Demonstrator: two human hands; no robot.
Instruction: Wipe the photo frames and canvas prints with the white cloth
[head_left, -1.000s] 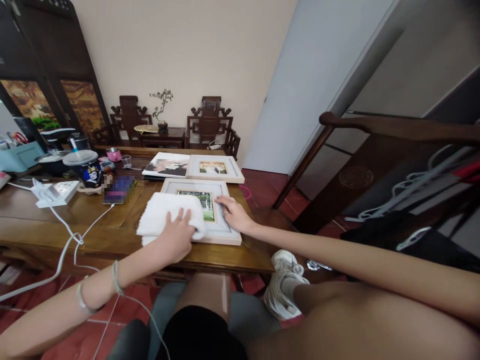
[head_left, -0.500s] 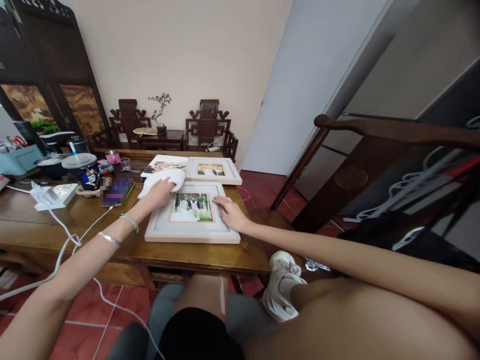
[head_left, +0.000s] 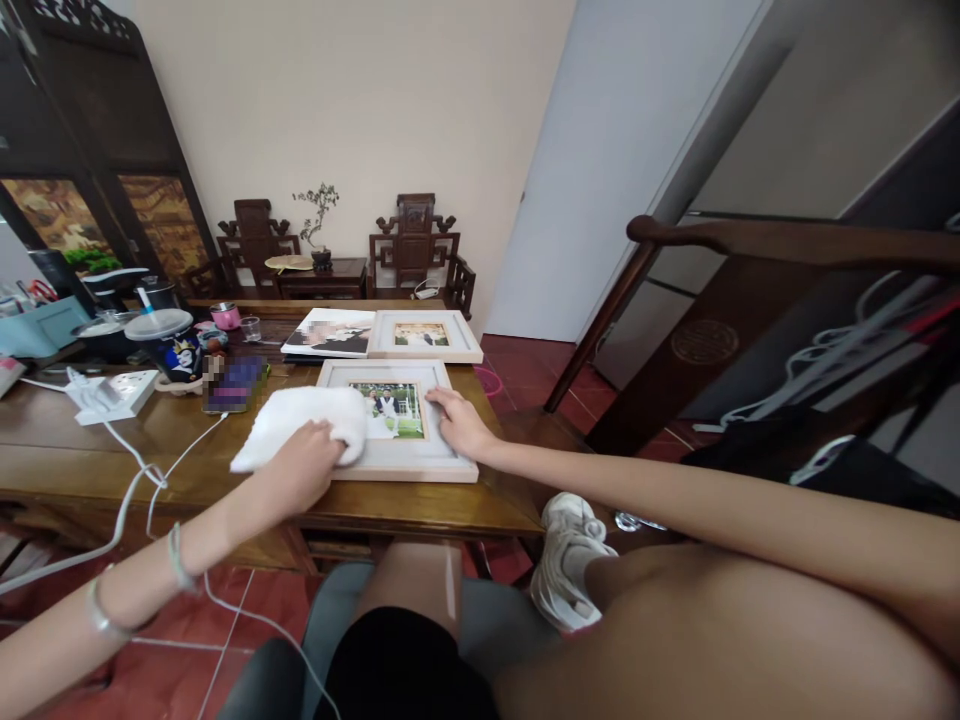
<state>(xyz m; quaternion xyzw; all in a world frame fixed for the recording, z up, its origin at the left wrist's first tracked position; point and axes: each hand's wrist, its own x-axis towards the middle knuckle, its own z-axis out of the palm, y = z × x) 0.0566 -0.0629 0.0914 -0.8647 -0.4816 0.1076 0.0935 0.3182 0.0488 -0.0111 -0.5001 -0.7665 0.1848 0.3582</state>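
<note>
A light wood picture frame (head_left: 397,470) with a white mat and a photo of two people lies flat near the table's front edge. My left hand (head_left: 307,468) is closed on a white cloth (head_left: 289,425), pressed over the frame's left part. The cloth covers the photo's left side and hangs past the frame onto the table. My right hand (head_left: 461,428) rests on the frame's right border, fingers stretched out; its thumb is hidden.
Behind lie a second framed photo (head_left: 457,345) and a photo album (head_left: 322,335). To the left are a phone (head_left: 236,385), a lidded cup (head_left: 176,345), a power strip (head_left: 124,393) and white cables. A wooden chair (head_left: 697,340) stands at right.
My left hand has drawn the white cloth from the frame's top left corner down towards me, and the cloth has spread out. My right hand stays on the frame's right side.
</note>
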